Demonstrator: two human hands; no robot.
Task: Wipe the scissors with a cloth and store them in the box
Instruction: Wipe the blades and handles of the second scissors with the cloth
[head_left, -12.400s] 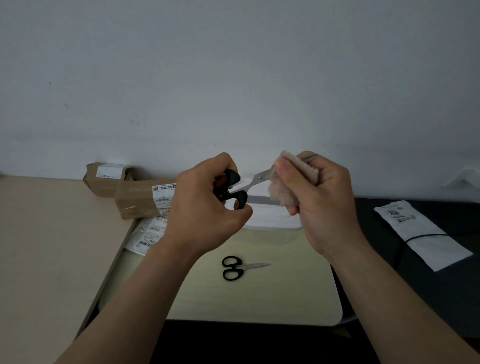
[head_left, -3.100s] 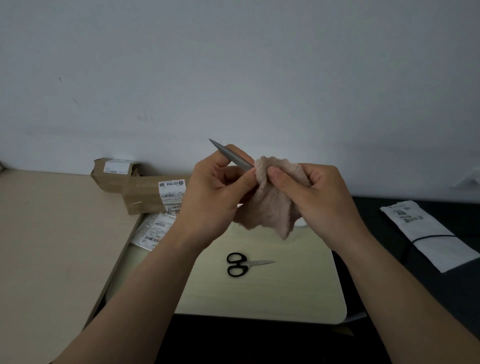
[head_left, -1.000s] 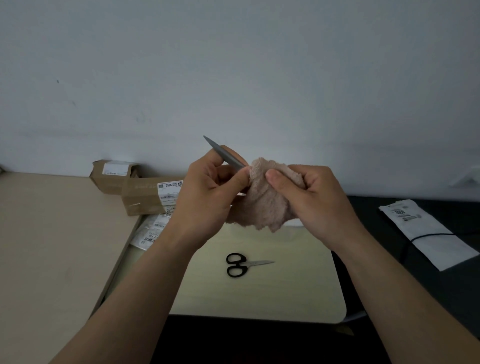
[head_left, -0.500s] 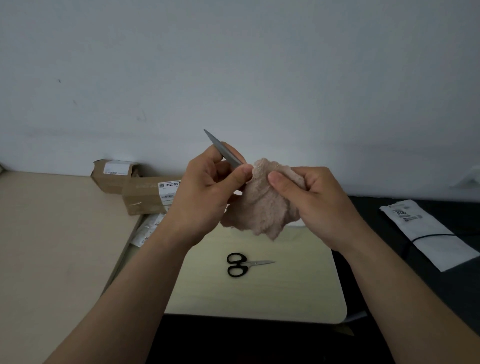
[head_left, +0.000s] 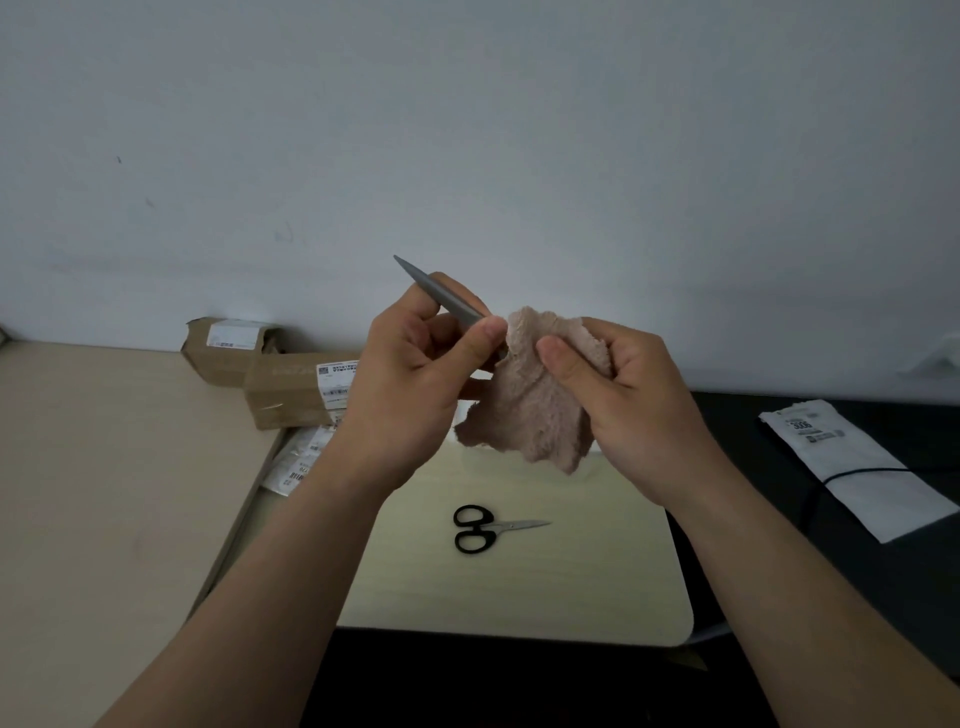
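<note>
In the head view the left hand (head_left: 410, 384) pinches the closed grey blades of the scissors (head_left: 441, 296) between thumb and fingers, with the tip pointing up and to the left, clear of the knuckles. The right hand (head_left: 628, 400) grips the beige cloth (head_left: 535, 410), which is bunched over the other end of the pair. The handles are hidden, so I judge that they lie inside the cloth. The grip is the reverse of the one some twelve seconds earlier, when the left hand held the black handles and the cloth worked along the opened blades. In the last second the blades have only tilted a little steeper, and the cloth hangs lower beneath the right thumb. This suggests the blades are done and the handles are now being rubbed, so this pair should be close to ready for storing. The box cannot be made out behind the hands and cloth. A second pair (head_left: 488, 527) with black handles lies flat on the pale worktop (head_left: 519, 587) below the hands, where it has lain throughout. It looks unwiped, so the task is likely about half done. Two cardboard cartons (head_left: 291, 387) sit against the wall on the left, and a white packet (head_left: 852, 467) lies on the dark surface to the right.
</note>
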